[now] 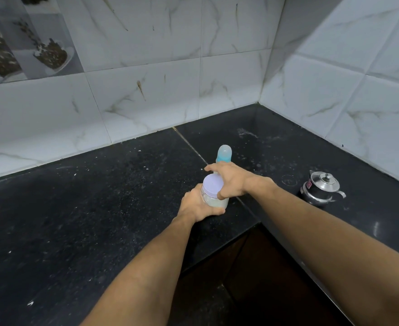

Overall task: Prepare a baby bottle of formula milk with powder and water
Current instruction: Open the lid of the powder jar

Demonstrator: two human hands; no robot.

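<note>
A clear plastic jar of white powder [217,201] with a pale lilac lid [213,185] stands on the black counter near its inner corner edge. My left hand [197,205] wraps around the jar's body from the left. My right hand [231,178] arches over the lid, thumb on the lid's near right side, fingers reaching over its far side. Just behind the hands stands the baby bottle [223,153], upright, with a translucent cap over a blue collar; its lower part is hidden by my right hand.
A small steel kettle with a lid [320,188] sits on the right arm of the L-shaped black counter [99,196]. White tiled walls close the back and right. The counter's inner edge drops to a dark floor [252,278] below.
</note>
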